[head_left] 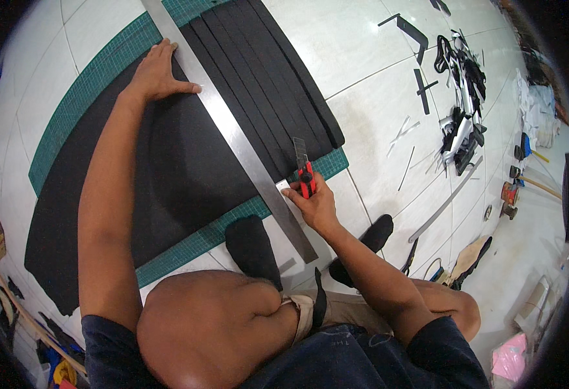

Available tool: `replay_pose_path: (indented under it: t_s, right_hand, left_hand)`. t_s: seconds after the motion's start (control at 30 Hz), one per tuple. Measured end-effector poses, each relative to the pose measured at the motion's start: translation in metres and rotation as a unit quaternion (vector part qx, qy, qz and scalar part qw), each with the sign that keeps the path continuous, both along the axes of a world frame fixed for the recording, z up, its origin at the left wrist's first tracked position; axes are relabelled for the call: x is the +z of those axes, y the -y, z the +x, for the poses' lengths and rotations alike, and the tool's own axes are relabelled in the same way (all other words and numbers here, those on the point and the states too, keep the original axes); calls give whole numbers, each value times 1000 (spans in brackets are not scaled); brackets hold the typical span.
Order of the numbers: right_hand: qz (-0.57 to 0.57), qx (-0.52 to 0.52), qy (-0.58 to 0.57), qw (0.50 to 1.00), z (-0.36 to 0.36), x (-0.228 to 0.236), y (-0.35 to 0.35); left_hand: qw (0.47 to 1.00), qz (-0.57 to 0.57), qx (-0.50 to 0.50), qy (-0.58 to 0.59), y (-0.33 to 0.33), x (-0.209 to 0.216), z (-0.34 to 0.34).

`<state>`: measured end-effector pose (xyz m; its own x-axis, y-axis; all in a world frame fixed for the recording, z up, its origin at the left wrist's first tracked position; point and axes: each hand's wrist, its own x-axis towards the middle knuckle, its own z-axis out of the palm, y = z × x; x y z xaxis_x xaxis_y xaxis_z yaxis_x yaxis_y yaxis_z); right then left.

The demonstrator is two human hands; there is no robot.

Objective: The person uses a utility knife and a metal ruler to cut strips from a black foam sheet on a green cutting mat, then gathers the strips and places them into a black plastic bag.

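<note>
Left hand lies flat, fingers spread, pinning the steel ruler on the black sheet. Right hand is clamped around a red cutter, blade against the ruler's edge.

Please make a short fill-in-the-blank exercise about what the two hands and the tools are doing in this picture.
1. The left hand presses flat on the long metal ____.
2. The right hand holds a utility knife with a ____ body.
3. The black sheet lies on a ____ cutting mat.
4. Right of the ruler lie narrow black ____.

Missing words: ruler; red; green; strips
</note>
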<state>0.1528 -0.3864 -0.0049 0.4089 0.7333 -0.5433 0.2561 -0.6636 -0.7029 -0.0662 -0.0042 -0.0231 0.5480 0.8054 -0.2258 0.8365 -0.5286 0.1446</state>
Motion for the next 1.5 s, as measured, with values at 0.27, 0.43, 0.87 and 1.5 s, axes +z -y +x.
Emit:
replay_pose_path:
  t_s: [0.27, 0.43, 0.87, 1.5]
  right_hand:
    - [-2, 15, 18, 1000, -2, 1, -3]
    - [9, 6, 29, 1000, -1, -5, 4]
    - [18, 3, 20, 1000, 0, -1, 2]
    - [11, -39, 125, 991, 45, 41, -24]
  left_hand:
    - [999, -18, -1, 37, 1, -3, -5]
    - [998, -23, 2, 54, 6, -2, 1]
    - [998, -27, -3, 56, 0, -6, 1]
    - [990, -42, 3, -133, 19, 38, 23]
